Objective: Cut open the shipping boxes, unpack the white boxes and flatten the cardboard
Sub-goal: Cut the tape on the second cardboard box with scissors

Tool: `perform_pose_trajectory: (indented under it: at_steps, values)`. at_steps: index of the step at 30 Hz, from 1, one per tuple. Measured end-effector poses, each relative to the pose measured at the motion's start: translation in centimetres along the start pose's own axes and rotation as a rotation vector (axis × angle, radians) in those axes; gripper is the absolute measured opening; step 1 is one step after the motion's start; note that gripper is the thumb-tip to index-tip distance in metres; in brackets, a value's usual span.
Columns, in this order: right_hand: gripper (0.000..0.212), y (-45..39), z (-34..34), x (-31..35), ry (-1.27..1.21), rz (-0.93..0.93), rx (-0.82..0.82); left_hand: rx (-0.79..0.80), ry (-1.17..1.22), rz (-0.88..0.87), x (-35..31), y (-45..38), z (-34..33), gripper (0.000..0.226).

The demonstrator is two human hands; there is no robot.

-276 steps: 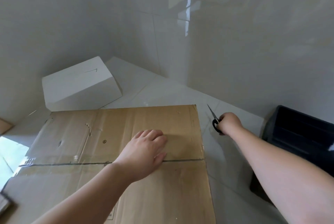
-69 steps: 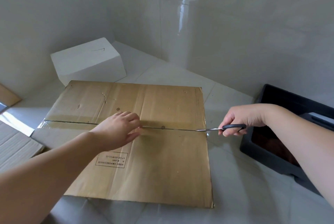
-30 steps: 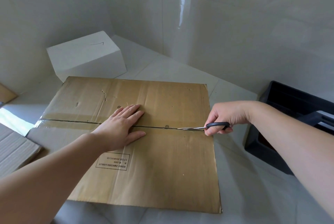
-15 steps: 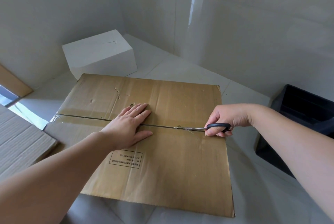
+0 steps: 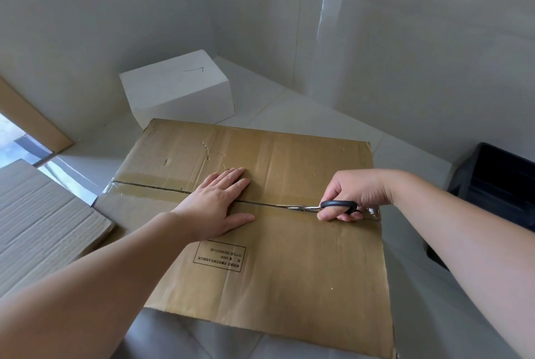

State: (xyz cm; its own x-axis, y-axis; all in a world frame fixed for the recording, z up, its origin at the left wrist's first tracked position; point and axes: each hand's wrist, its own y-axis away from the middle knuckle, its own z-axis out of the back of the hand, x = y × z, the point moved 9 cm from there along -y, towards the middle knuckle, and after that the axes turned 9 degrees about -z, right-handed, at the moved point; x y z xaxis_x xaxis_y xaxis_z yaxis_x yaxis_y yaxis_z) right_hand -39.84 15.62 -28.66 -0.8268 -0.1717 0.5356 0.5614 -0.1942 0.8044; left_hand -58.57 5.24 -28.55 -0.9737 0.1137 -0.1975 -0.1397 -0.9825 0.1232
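The right hand [image 5: 351,195] curls round the black handles of a pair of scissors [image 5: 327,207], fingers through the loops. The blades lie nearly flat along the taped centre seam [image 5: 150,186] of the shipping box [image 5: 289,266], their long axis running from 3 o'clock to 9 o'clock with the tips pointing toward 9 o'clock, at the left hand [image 5: 217,208]. The handles sit close to the box's 3 o'clock edge.

The left hand lies spread and flat on the box top, palm down across the seam near the middle, fingers straight and pointing toward 1 o'clock, holding nothing. The blade tips are near its fingers but apart from them.

The box is brown corrugated cardboard, its closed flaps meeting at the seam, which crosses the top from 9 to 3 o'clock under clear tape. A printed label [image 5: 220,254] sits on the near flap just below the left hand.

At 11 o'clock beyond the box stands a white box [image 5: 176,89] with a thin pen mark on top, just beside the shipping box's far corner. At 9 o'clock lies a sheet of flattened cardboard [image 5: 43,222]. At 3 o'clock sits a black crate [image 5: 492,185]. Everything rests on a pale tiled floor [image 5: 304,115] in a corner of glossy tiled walls [image 5: 376,40].
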Motion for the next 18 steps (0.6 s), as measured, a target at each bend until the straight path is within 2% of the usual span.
perform_pose_trajectory:
  at_steps: [5, 10, 12, 18]
  values:
    - [0.024, -0.3, -0.4, 1.1, 0.012, 0.016, 0.0, -0.005, 0.012, 0.072, 2.1, 1.4, 0.3, 0.095]
    - [0.023, -0.7, -0.8, 2.1, 0.003, 0.014, 0.004, -0.163, -0.043, 0.425, 10.1, 6.1, 2.0, 0.097]
    - [0.023, -0.9, -0.9, 2.4, -0.002, 0.019, 0.01, -0.181, -0.064, 0.515, 12.5, 7.9, 2.1, 0.096]
    - [0.025, -2.1, -1.3, 3.8, 0.034, 0.039, -0.002, -0.117, -0.082, 0.583, 13.9, 8.6, 1.5, 0.095]
